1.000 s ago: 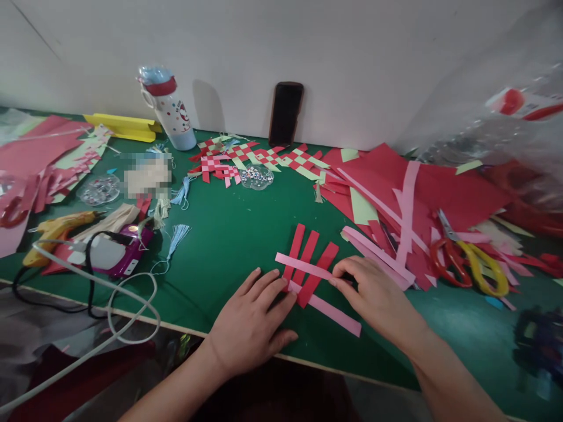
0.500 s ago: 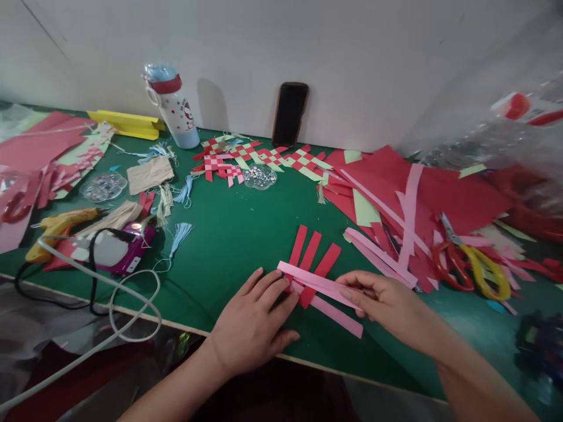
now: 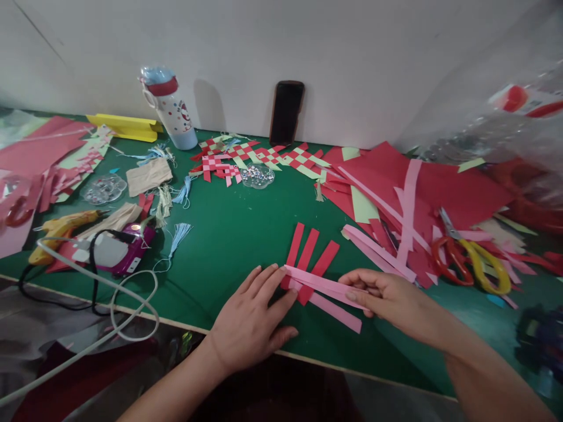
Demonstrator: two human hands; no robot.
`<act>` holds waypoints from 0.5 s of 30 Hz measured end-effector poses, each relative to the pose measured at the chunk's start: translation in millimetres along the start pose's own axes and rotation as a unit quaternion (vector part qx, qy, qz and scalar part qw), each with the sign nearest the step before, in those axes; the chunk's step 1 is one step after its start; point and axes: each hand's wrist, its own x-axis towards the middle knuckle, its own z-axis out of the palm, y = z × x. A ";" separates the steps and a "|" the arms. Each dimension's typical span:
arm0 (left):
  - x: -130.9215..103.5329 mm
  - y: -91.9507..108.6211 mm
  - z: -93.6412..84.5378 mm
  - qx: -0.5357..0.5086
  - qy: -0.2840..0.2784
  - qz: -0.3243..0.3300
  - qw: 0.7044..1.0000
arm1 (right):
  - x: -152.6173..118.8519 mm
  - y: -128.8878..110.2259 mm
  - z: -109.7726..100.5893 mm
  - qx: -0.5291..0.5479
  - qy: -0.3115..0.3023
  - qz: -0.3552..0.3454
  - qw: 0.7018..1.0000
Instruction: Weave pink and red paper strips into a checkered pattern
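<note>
While the left hand (image 3: 257, 319) presses flat beside three red strips (image 3: 308, 251), its fingers slightly spread, the right hand (image 3: 387, 299) pinches an upper pink strip (image 3: 323, 283) between thumb and fingers, across the red ones, above a lower pink strip (image 3: 338, 315) on the green table (image 3: 220, 234)

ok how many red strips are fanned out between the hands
3. The left strip lies nearest the left hand, the middle strip beside it, the right strip nearest the right hand. More could be hidden under the left hand.
</note>
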 end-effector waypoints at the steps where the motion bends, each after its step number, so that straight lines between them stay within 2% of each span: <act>1: -0.2 -0.3 0.2 0.002 -0.001 0.002 1.000 | 0.2 1.5 -0.5 0.001 -0.004 0.006 1.000; 6: -1.5 -1.3 1.6 0.003 -0.002 0.002 1.000 | 0.4 7.7 -5.2 0.021 0.007 0.003 1.000; 8: -1.9 -1.3 2.0 0.004 0.004 0.003 1.000 | -0.5 10.8 -7.7 -0.017 0.063 -0.013 0.998; 9: -2.0 -1.2 2.0 0.005 0.006 0.003 1.000 | -1.2 12.2 -7.9 -0.056 0.116 -0.028 0.991; 10: -2.0 -1.1 1.9 0.006 0.007 0.003 1.000 | -2.2 13.2 -6.8 -0.105 0.181 -0.051 0.977; 12: -1.7 -0.7 1.5 0.007 0.009 0.004 1.000 | -4.5 13.1 1.2 -0.194 0.300 -0.117 0.927; 13: -1.5 -0.6 1.3 0.008 0.010 0.004 1.000 | -5.7 11.6 8.4 -0.224 0.334 -0.159 0.902; 15: -1.2 -0.3 1.3 0.011 0.010 0.003 1.000 | -7.6 5.7 28.3 -0.251 0.336 -0.245 0.874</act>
